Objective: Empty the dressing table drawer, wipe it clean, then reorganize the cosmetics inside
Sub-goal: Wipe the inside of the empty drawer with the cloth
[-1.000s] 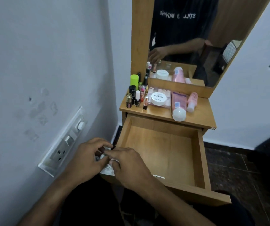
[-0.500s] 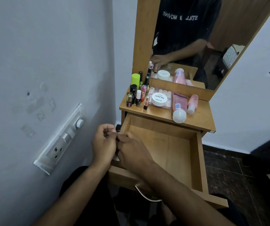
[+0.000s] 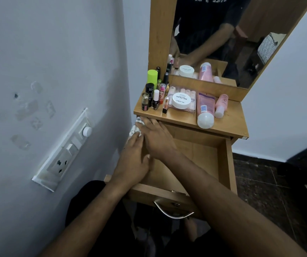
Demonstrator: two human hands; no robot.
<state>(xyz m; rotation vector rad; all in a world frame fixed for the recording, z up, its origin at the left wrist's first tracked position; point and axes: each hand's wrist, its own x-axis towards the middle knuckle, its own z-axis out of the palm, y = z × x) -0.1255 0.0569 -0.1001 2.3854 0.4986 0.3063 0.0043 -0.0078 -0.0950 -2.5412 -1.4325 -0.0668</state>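
The wooden drawer (image 3: 201, 156) is pulled out and its inside is bare. A crumpled white cloth (image 3: 137, 127) lies against the drawer's far left corner, just under the tabletop edge. My right hand (image 3: 157, 139) lies flat with straight fingers pressing on the cloth. My left hand (image 3: 132, 160) sits beside it on the left drawer wall, its straight fingertips touching the cloth's lower edge. The cosmetics stand on the tabletop (image 3: 232, 125): a green-capped bottle (image 3: 152, 76), small nail polish bottles (image 3: 155, 101), a white jar (image 3: 181, 100), a pink tube (image 3: 205, 110) and a small pink bottle (image 3: 221, 105).
A mirror (image 3: 223, 34) rises behind the tabletop. The white wall with a switchboard (image 3: 65, 151) is close on the left. A metal handle (image 3: 173, 213) hangs on the drawer front. Dark floor (image 3: 269, 182) lies to the right.
Both hands moved forward from the drawer's near left edge to its far left corner, taking the cloth along. The fingers went from pinching the cloth to lying flat on it.
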